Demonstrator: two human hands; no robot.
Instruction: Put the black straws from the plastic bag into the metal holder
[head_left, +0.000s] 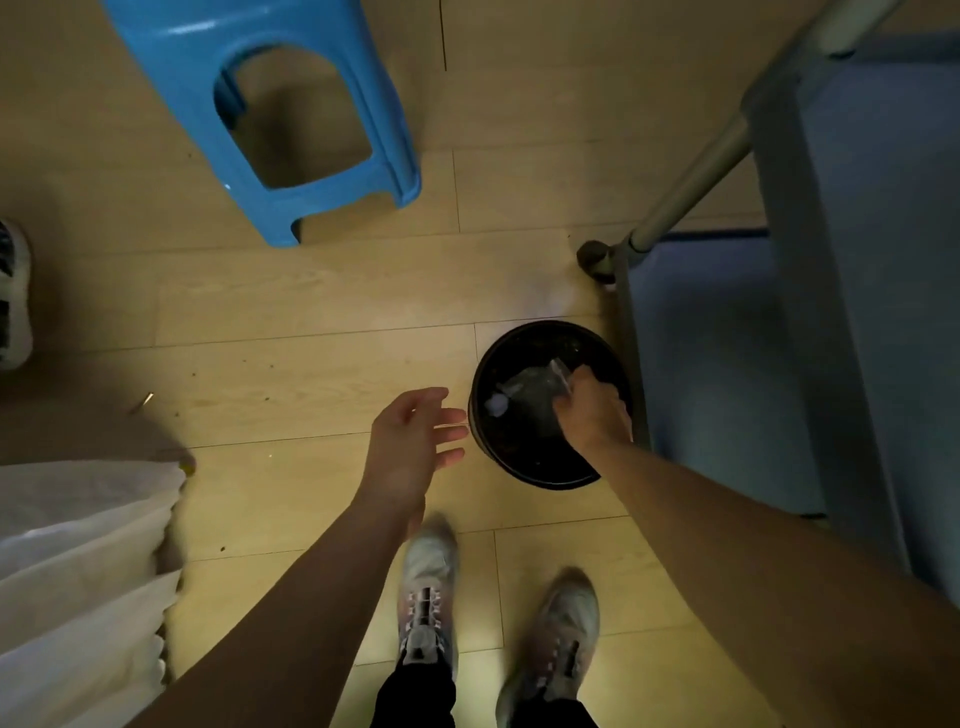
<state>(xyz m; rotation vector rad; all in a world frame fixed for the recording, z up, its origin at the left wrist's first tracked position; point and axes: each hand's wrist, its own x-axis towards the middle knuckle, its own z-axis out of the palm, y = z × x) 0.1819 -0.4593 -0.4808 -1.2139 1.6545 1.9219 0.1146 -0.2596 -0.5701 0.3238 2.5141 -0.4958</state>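
Black and round, the bin (540, 457) stands on the wooden floor (311, 322) against the blue cabinet (841, 312). I see my right hand (592, 410) reaching into it, clenched on a crumpled clear plastic bag (535, 387); the left hand (410, 447) hovers beside the rim, fingers spread and empty. A blue stool (270, 104) lies ahead, my shoes (428, 587) just below. No straws show.

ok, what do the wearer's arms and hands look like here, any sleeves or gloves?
Both arms are bare along all that shows: no sleeves, gloves, watch or rings visible on the left hand or right hand. The frame is dim and slightly blurred, so small marks could be missed.
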